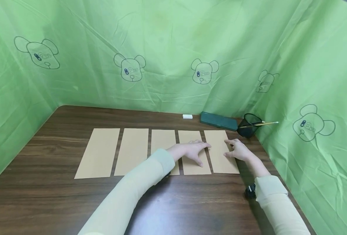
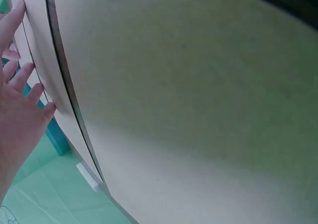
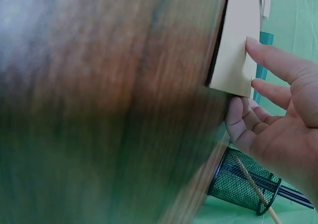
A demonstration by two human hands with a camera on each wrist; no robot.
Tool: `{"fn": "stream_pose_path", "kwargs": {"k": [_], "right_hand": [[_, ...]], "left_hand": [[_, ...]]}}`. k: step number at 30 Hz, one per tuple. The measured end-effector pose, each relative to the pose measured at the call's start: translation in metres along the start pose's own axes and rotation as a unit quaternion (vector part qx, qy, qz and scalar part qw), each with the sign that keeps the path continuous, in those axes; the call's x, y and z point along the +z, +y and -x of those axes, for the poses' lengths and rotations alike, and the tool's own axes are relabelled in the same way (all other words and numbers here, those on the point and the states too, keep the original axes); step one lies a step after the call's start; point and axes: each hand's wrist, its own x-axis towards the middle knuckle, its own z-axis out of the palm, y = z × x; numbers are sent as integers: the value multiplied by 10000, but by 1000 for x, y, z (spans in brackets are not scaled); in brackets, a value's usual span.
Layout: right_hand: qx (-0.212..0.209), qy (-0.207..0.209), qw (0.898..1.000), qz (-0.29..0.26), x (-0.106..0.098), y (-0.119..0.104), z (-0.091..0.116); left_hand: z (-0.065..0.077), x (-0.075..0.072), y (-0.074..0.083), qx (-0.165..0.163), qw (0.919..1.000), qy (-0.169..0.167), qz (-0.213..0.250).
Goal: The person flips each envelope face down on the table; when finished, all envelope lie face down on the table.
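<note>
Several tan rectangular sheets, paper or card, lie side by side in a row on the wooden table (image 1: 161, 212), with narrow gaps between them. My left hand (image 1: 193, 152) reaches over the second sheet from the right (image 1: 194, 168), its fingers spread and its index fingertip at the left edge of the rightmost sheet (image 1: 220, 163). At that sheet's right edge, my right hand (image 1: 239, 150) touches it with thumb and index finger extended. In the right wrist view, the other fingers (image 3: 237, 119) bend loosely beside the sheet. My left forearm covers part of the middle sheet (image 1: 163, 140).
Behind the row stand a white eraser (image 1: 187, 116) and a dark green case (image 1: 219, 121). A black mesh pen holder (image 1: 245, 129) with pencils (image 1: 269, 123) leans or lies near the right edge. Green curtains (image 1: 167, 39) surround the table's back and sides.
</note>
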Motion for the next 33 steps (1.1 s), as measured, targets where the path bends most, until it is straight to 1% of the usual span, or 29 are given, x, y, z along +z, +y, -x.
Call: {"fn": "stream_pose_path", "kwargs": {"k": [8, 16, 21, 24, 27, 30, 33], "right_hand": [[-182, -51, 9998, 97, 1, 1, 0], [-367, -50, 9992, 118, 3, 6, 1], [-399, -46, 9991, 114, 2, 1, -2], [-446, -1, 9990, 90, -3, -7, -2], [-517, 96, 9985, 119, -12, -19, -1], [-643, 202, 9974, 266, -23, -33, 2], [-832, 326, 9949, 474, -31, -49, 8]], "left_hand": [[1, 0, 1, 46, 10000, -40, -1], [2, 0, 2, 134, 9999, 18, -84], [4, -4, 1, 148, 9999, 83, 5], [9, -13, 0, 208, 9996, 189, 53], [19, -27, 0, 276, 9988, 399, 20], [36, -44, 2, 229, 9972, 689, -194], [57, -61, 5, 82, 9934, 1053, -448]]}}
